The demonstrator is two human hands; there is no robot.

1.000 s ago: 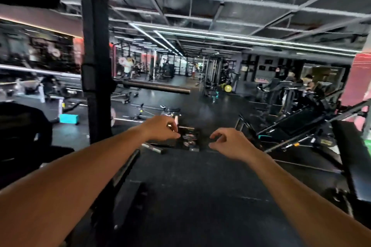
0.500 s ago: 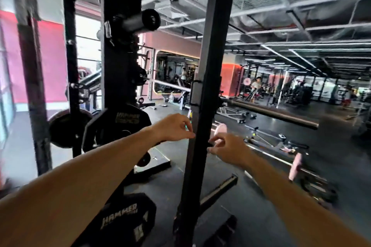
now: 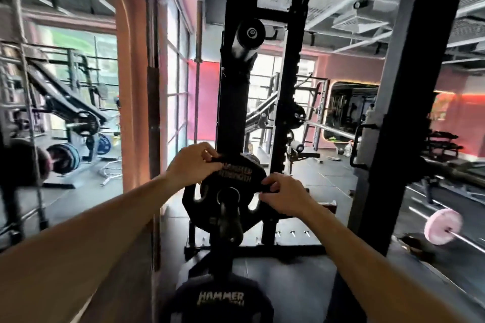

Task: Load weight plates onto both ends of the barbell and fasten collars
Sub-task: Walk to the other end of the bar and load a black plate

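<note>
A small black weight plate with pale lettering hangs on a storage peg of the black rack upright. My left hand grips its upper left rim and my right hand grips its right rim. A larger black plate sits behind it on the same peg. The barbell rests on the rack hooks to the right, its shaft running back right. No collar is in view.
Another black plate marked HAMMER sits low in front of me. A thick black rack post stands at the right. A barbell with a pink plate lies on the floor at right. More machines and loaded plates stand at left.
My view has swung left from the open gym floor to the rack's plate storage. Both hands, empty before, have closed on the small black plate.
</note>
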